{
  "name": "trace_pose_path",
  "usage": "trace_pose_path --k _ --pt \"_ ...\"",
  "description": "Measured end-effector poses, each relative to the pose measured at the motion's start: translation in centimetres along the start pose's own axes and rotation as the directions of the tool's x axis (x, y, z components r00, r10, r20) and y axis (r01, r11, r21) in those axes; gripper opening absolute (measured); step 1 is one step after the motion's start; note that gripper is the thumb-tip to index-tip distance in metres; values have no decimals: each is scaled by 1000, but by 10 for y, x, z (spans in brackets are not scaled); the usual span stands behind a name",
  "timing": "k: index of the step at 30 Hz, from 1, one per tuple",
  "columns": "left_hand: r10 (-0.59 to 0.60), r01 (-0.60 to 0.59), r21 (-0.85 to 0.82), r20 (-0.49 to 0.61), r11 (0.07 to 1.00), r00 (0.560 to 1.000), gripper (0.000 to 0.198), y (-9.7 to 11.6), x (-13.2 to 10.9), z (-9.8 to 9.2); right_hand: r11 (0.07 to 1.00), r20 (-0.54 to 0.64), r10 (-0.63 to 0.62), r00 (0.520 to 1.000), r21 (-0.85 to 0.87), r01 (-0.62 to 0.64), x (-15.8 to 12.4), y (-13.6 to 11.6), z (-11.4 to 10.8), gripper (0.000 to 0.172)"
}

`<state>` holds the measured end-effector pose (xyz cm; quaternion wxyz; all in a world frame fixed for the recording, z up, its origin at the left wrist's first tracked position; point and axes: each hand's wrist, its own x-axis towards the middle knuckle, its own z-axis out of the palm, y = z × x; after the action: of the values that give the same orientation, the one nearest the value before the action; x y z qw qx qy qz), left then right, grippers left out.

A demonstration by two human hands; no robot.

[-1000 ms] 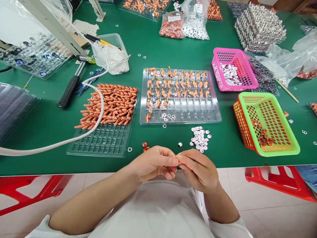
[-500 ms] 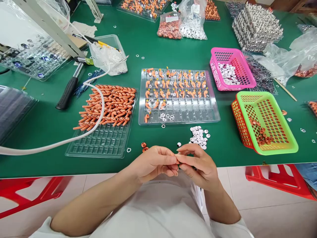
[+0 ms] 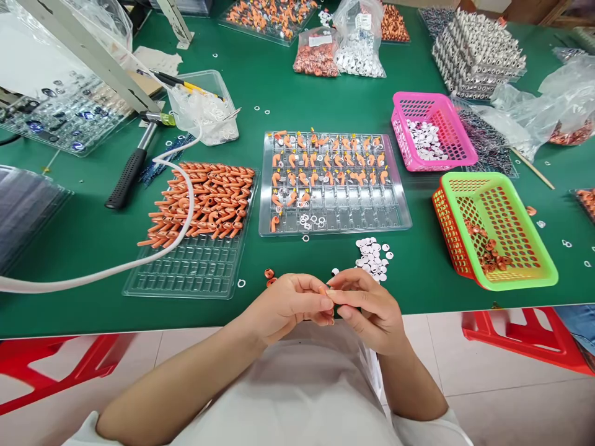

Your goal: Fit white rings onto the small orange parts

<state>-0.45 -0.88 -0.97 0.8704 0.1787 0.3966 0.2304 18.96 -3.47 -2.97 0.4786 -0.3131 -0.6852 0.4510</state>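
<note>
facing a clear tray (image 3: 367, 214) half-filled with orange parts (image 3: 325, 160), left hand (image 3: 286, 306) and right hand (image 3: 369, 310) pinch a tiny orange piece (image 3: 324, 290), its axis hidden

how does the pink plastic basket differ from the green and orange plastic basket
The pink plastic basket holds white discs; the green and orange plastic basket holds a few orange pieces. The pink one sits farther back, the green one nearer the green table's front edge. Both are mesh baskets.

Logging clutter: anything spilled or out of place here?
Small white rings lie scattered loose over the green mat, and a white hose drapes across the piled orange parts. The left hand and right hand pinch one orange piece.
</note>
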Motion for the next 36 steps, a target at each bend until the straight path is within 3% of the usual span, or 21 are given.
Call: trace_pose_path --k 3,7,11,14,18,23,31,33,36 --pt "148 -132 166 -85 977 985 19 2 -4 6 995 -75 69 995 71 -64 -5 2 5 33" --pt "401 -283 480 -161 830 902 11 3 -12 13 949 -235 252 939 250 -192 -11 7 18 22" --pt "609 -394 748 -18 535 793 5 2 -15 14 831 -153 392 907 481 -279 -14 10 24 18" --pt "669 -454 827 133 331 732 3 1 -15 11 727 -36 459 888 591 -351 -12 11 19 18" --pt "682 -515 838 269 183 680 5 1 -13 9 636 49 507 861 652 -412 -7 11 11 14" --pt "659 -528 833 306 164 687 8 1 -14 9 652 10 520 854 641 -405 -6 11 13 13" --pt "691 -608 780 358 147 628 15 -6 -12 2 738 -103 482 870 584 -340 -9 8 18 8" --pt "679 -596 781 337 184 652 16 -6 -13 2 767 -126 480 868 541 -346 -9 6 17 8" --pt "637 -525 811 265 260 724 13 -3 -17 3 847 -177 444 878 403 -347 -9 1 15 8"
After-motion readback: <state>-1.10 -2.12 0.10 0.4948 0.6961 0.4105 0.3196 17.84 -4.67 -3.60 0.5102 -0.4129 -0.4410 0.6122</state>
